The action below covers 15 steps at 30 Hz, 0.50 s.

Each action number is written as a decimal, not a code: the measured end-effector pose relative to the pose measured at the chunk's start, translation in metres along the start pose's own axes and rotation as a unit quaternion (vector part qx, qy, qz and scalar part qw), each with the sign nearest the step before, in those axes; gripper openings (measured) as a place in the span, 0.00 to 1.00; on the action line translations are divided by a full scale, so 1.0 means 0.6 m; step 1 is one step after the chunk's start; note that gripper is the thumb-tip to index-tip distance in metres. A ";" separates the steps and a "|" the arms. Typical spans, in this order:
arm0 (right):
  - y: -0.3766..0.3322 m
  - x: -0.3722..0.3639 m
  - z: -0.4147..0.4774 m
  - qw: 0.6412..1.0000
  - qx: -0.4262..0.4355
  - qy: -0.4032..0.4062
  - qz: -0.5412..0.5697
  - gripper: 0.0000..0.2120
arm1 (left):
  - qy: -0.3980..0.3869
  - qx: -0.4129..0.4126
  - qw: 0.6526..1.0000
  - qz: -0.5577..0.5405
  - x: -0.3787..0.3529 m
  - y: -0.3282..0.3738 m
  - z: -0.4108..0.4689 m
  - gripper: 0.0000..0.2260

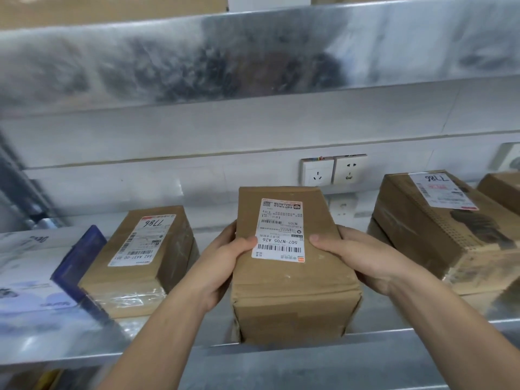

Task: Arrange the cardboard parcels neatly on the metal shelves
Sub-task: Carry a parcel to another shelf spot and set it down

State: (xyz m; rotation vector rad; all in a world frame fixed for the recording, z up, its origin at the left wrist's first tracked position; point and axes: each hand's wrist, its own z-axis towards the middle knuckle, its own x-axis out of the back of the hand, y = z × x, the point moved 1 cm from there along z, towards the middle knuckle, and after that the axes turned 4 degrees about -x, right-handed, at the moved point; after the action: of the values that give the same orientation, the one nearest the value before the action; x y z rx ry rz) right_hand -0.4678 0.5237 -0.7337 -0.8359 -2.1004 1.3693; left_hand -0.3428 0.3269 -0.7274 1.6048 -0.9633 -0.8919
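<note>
A brown cardboard parcel [292, 294] with a white shipping label sits lengthwise at the middle of the metal shelf [422, 330], its near end at the front lip. My left hand [225, 260] grips its left side with the thumb on the label. My right hand [357, 257] grips its right side, thumb on top. A second labelled parcel [140, 266] lies to the left, apart from the held one. A larger taped parcel [439, 229] lies to the right, angled.
A white and blue box [36, 280] lies at the shelf's far left. Another brown parcel [503, 192] shows at the right edge. The upper metal shelf [253, 57] hangs overhead. Two wall sockets [333, 170] sit behind the held parcel.
</note>
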 end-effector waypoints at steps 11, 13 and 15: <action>-0.018 0.007 -0.024 0.984 0.117 0.039 0.124 0.24 | -0.011 -0.180 0.984 0.015 0.021 0.013 0.000 0.33; -0.020 0.008 -0.024 0.983 0.106 0.039 0.143 0.23 | -0.007 -0.199 0.980 0.026 0.025 0.014 -0.002 0.32; -0.024 0.009 -0.023 0.981 0.092 0.046 0.167 0.22 | -0.006 -0.208 0.978 0.029 0.025 0.016 -0.006 0.30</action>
State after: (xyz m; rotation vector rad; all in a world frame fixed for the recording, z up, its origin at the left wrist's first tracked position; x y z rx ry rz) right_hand -0.4654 0.5316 -0.7148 -1.1865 -1.7875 1.6312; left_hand -0.3351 0.3128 -0.7187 1.2108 -0.7659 -0.9893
